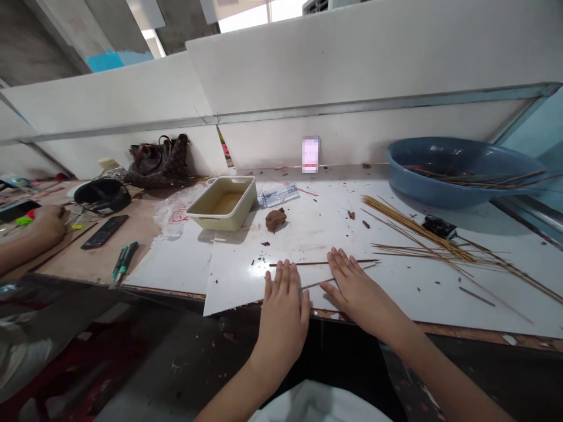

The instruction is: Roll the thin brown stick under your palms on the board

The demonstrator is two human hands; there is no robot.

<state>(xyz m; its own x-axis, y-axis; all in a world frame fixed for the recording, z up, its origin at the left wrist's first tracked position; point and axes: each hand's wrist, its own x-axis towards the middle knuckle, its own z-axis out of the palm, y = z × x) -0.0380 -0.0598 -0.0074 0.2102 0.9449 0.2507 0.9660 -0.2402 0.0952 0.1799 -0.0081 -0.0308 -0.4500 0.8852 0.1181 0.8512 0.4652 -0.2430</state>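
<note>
My left hand (284, 308) lies flat on the white board (237, 275), fingers stretched out and together. My right hand (354, 281) lies flat beside it, fingers spread. A thin stick coated in brown paste (323, 263) lies on the board just past the fingertips of both hands, touching or nearly touching them. Another thin stick (314, 285) runs between the two hands. A lump of brown paste (275, 219) sits farther back. A pile of bare bamboo sticks (422, 237) lies to the right.
A cream rectangular tray (223, 203) stands left of the lump. A blue basin (457, 170) with sticks sits at the back right. A brown handbag (158, 161), a black phone (104, 231) and pens (124, 259) lie left. Another person's hand (44, 225) rests at the far left.
</note>
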